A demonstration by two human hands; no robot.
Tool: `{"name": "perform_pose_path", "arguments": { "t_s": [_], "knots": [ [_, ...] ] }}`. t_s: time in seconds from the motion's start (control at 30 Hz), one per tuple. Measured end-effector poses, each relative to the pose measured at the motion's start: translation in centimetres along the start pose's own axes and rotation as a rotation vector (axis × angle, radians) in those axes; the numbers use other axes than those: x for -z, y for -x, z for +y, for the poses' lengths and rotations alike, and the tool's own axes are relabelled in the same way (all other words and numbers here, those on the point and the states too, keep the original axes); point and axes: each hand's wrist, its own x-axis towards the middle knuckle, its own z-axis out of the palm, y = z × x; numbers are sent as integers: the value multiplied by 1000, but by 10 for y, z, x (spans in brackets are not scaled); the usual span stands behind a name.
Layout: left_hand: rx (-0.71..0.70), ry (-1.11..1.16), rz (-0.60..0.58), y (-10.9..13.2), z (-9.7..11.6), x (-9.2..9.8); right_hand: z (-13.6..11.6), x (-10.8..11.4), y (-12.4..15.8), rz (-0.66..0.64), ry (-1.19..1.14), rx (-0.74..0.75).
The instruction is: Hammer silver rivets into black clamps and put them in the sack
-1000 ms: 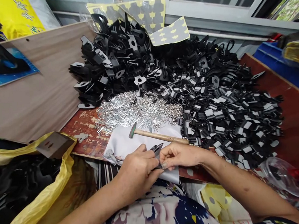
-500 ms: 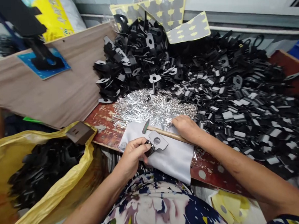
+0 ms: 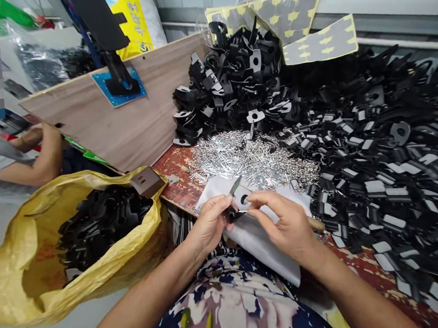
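My left hand (image 3: 210, 223) is closed on a small black clip part (image 3: 238, 203) with a round hole, held over a white cloth (image 3: 264, 241) at the table's near edge. My right hand (image 3: 287, 224) pinches at the same part from the right, fingertips together; a thin metal pin may be between them, too small to be sure. A hammer lies under my hands, its head (image 3: 235, 185) just above the part and its wooden handle mostly hidden. A heap of silver pins (image 3: 248, 157) lies just beyond.
Large piles of black plastic parts (image 3: 370, 138) cover the table behind and to the right. A yellow bag (image 3: 34, 257) of black parts hangs at the left. A wooden board (image 3: 126, 120) leans at the back left. Another person's arm (image 3: 34, 157) is at far left.
My right hand left the pin heap and hammer handle and came back to the part in my left hand. The view has swung left.
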Motion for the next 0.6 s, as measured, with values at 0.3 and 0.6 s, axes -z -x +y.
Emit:
{"name": "perform_pose_path", "arguments": {
  "t_s": [0.3, 0.6],
  "knots": [
    [-27, 54, 32, 5, -4, 2, -2, -22, -11, 0, 113, 98],
    [-106, 248, 147, 4, -21, -9, -12, -47, -15, 23, 658, 527]
  ]
}}
